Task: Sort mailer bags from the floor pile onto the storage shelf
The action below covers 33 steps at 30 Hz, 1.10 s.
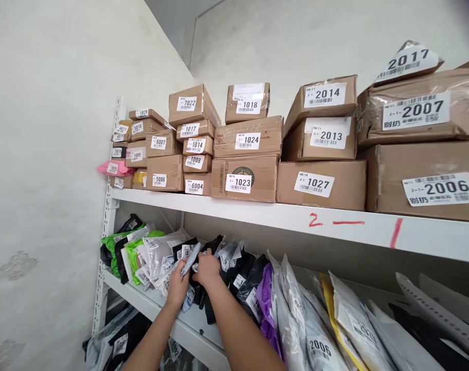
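Note:
On the middle shelf, parcel bags stand packed side by side. My left hand (178, 284) is closed on a thin pale-blue parcel bag (191, 258), its upper edge tilted up between thumb and fingers. Just to the right, my right hand (208, 268) reaches in among the dark bags, its fingers curled over a black parcel bag (197, 294); part of its grip is hidden. A clear-wrapped white bag (159, 252) with number labels stands left of my hands. More black bags (253, 283) and a purple bag (268, 304) stand to the right.
Numbered cardboard boxes (244, 178) are stacked on the upper shelf, whose white front edge (234, 206) runs above my hands. White mailer bags (319, 330) fill the right side. Below, more bags (120, 344) lie under the middle shelf's edge (197, 342). A wall (45, 154) bounds the left.

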Each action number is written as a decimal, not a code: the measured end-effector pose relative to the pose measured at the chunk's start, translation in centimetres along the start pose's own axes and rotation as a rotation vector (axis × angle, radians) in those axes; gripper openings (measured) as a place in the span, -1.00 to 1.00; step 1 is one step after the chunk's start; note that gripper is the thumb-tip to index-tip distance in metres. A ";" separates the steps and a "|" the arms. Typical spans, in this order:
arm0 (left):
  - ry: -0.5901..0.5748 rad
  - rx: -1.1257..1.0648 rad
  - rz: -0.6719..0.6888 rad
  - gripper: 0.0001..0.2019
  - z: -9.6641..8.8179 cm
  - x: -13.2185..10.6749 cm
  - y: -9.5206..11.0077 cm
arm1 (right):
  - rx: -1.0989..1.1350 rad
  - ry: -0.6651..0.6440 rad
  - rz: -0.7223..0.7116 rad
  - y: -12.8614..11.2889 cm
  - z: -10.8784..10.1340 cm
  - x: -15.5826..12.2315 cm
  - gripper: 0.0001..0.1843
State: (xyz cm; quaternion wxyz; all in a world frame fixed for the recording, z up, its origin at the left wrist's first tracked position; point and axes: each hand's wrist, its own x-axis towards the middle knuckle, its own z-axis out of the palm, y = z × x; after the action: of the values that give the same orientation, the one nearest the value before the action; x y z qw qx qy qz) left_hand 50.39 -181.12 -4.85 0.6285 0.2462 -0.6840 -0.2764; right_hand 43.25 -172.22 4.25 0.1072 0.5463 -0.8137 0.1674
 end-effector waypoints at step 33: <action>-0.629 0.729 0.029 -0.39 -1.0 1.6 7.8 | 0.263 0.056 0.068 1.0 2.8 -12.1 0.05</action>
State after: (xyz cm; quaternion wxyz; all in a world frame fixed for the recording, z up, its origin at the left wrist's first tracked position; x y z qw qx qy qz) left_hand 51.29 -176.62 1.68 0.2675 0.3454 -0.8967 -0.0708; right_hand 46.95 -162.60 -2.85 0.0516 0.5228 -0.7995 0.2911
